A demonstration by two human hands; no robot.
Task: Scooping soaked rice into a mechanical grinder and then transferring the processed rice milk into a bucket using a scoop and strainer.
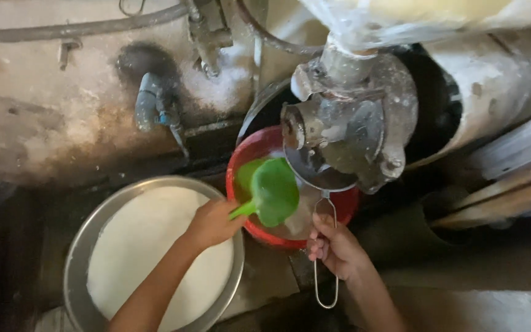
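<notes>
My left hand [211, 222] grips the handle of a green plastic scoop [271, 190], holding it tilted over a red bucket [241, 161]. My right hand [334, 246] holds the long wire handle of a metal strainer [322, 177], whose bowl sits over the bucket right under the spout of a grey metal grinding machine [351, 120]. White liquid shows inside the bucket beneath the scoop. My left forearm crosses a large round metal basin [78, 258] filled with white batter.
A stained wall with a pipe and tap [152, 101] lies at the upper left. A clear plastic sheet [401, 18] covers the machine's top. A big drum housing [493, 80] and wooden planks [511, 178] are on the right. The floor below is dark and wet.
</notes>
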